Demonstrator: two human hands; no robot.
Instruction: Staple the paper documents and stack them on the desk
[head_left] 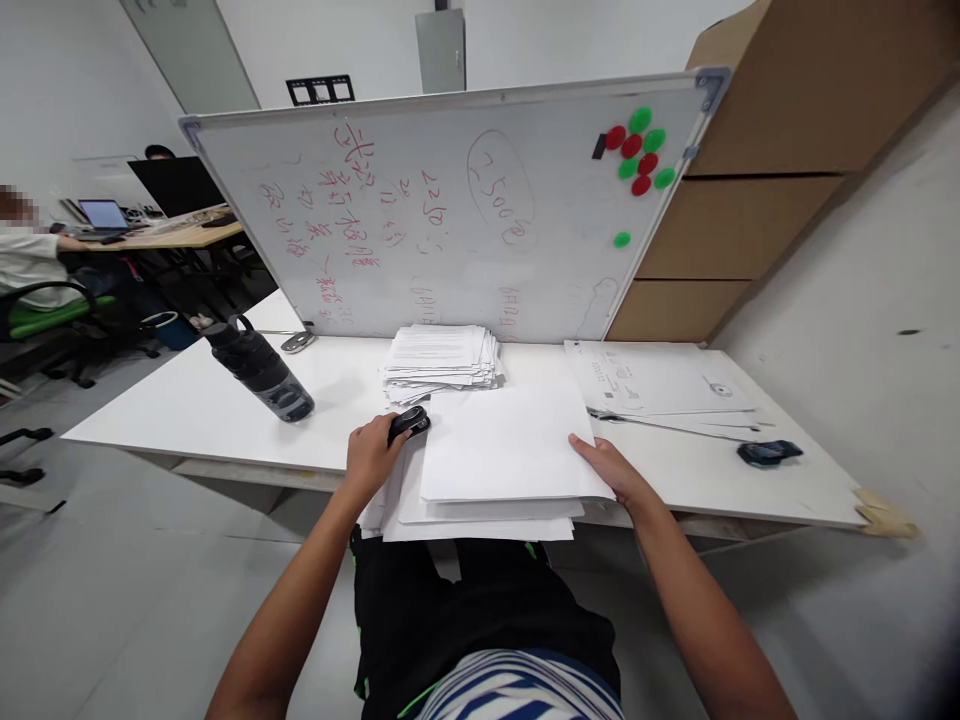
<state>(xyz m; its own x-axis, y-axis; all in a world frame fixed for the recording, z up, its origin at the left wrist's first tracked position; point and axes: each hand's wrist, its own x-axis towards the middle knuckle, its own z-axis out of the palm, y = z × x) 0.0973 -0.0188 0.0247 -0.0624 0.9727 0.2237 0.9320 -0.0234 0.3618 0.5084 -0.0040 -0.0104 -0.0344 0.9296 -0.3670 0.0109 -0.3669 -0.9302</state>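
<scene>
**Neat edges pay off**

Left hand (373, 455) grips a small black stapler (410, 424) by the upper-left corner of the blank white paper sheets (510, 440), mid-frame; right hand (611, 468) pinches their right edge. I'd line those edges up flush. White tabletop (165, 415) underneath: dark cylindrical bottle (259, 370) at left, red-scribbled whiteboard (450, 270) behind, brown cardboard boxes (810, 110) upper right.

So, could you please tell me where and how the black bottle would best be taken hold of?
Probably around the middle of the black bottle's body, coming from the near side of the table: the body is long and roughly cylindrical, its near flank is exposed, and the whiteboard stands farther back.
</scene>
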